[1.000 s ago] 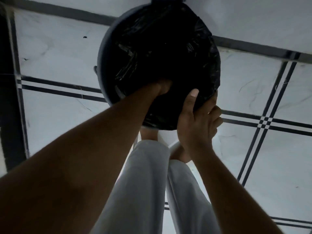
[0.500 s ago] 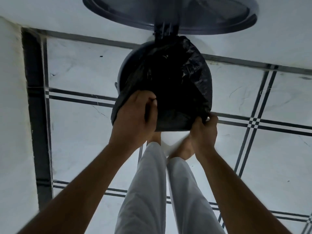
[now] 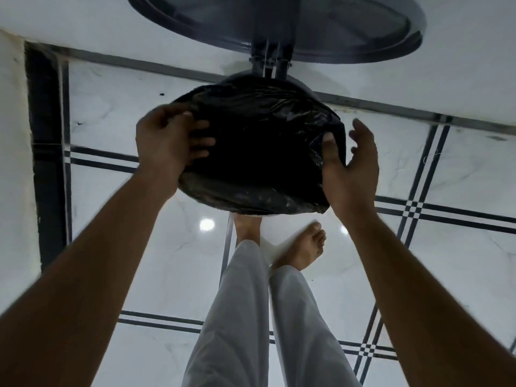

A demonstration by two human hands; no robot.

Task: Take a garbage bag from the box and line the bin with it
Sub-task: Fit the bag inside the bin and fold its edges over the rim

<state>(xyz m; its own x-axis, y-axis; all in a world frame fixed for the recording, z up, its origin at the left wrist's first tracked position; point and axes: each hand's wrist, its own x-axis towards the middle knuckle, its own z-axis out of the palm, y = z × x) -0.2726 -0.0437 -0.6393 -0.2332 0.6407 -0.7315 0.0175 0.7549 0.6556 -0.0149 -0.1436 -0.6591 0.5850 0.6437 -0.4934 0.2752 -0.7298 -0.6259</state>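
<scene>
Bag [image 3: 259,152], black and crinkled, is stretched over the mouth of the bin [image 3: 303,86] on the tiled floor [image 3: 460,174], directly below me and ahead of my 2 bare feet. My left hand [image 3: 167,143] sits on the bag's left edge, fingers bent and touching the plastic; they are blurred, so I cannot tell whether they pinch it. My right hand [image 3: 353,166] cups the right edge: its thumb presses the film against the rim while the other fingers are spread loose and wide, just off the plastic. I count 1 bag, 1 bin, 2 hands. The bag's opening faces up toward me, and its stretched mouth runs widest left to right between my hands. The hinged lid [image 3: 279,26] stands open behind the bin, near the wall.
</scene>
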